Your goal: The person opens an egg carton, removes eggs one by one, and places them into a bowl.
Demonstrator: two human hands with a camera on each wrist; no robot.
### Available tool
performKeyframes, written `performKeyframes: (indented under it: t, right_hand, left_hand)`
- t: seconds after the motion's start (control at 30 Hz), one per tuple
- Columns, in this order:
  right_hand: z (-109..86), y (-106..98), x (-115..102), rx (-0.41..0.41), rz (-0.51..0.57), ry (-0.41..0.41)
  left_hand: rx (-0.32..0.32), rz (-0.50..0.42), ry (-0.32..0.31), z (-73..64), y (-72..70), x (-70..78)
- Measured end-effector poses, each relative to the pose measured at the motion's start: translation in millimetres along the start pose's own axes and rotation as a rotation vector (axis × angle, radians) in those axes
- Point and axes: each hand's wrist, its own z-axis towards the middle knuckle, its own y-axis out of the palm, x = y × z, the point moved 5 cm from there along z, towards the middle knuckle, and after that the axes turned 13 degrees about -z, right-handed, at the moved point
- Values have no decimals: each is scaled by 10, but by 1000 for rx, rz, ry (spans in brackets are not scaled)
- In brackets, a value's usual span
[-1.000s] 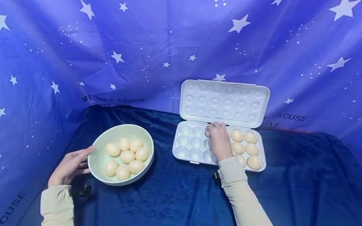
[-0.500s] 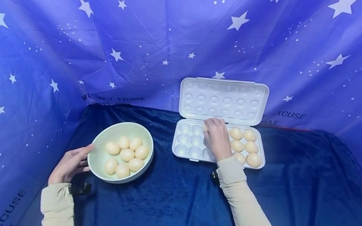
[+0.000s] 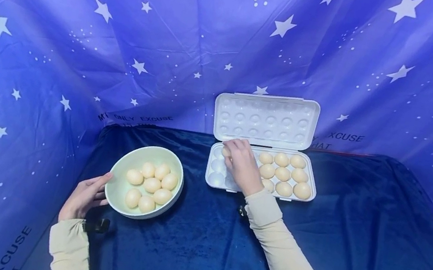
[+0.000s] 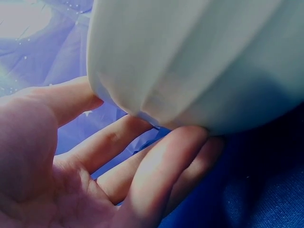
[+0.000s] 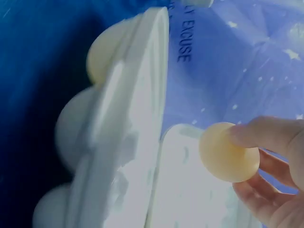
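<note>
My right hand point(image 3: 243, 163) pinches an egg point(image 5: 228, 152) between thumb and fingers, above the back left part of a white egg carton point(image 3: 313, 182). Three columns of eggs point(image 3: 281, 159) fill the carton's right half, while hollows point(image 3: 216, 179) at its left are bare. My left hand point(image 3: 82, 196) holds a pale green bowl point(image 3: 117, 195) by its left side. The left wrist view puts the thumb at the rim and the other fingers point(image 4: 161, 171) under the bowl's ribbed wall. Several eggs point(image 3: 152, 185) lie in the bowl, which tilts a little.
The carton's lid point(image 3: 266, 122) stands raised at the back, against a purple star-printed curtain point(image 3: 201, 22). Dark blue cloth point(image 3: 189, 245) covers the table. A black wrist device point(image 3: 97, 225) sits on the left sleeve.
The right hand has moved left over the carton with the egg, uncovering the third column of eggs from the right. My left hand and the bowl have stayed nearly still.
</note>
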Motion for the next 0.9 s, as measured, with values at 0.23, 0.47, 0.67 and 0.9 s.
performKeyframes:
  t: [0.23, 0.47, 0.67, 0.9]
  right_hand:
    - [44, -34, -263, 35, 20, -39]
    - [67, -38, -568, 72, 57, -109]
    - [68, -21, -840, 70, 84, -165]
    - [52, 11, -1076, 36, 121, -212]
  left_hand:
    - [-3, -15, 9, 3, 16, 7]
    - [1, -13, 19, -16, 15, -3]
    - [0, -38, 18, -22, 15, -12]
    - [2, -47, 18, -18, 9, -6]
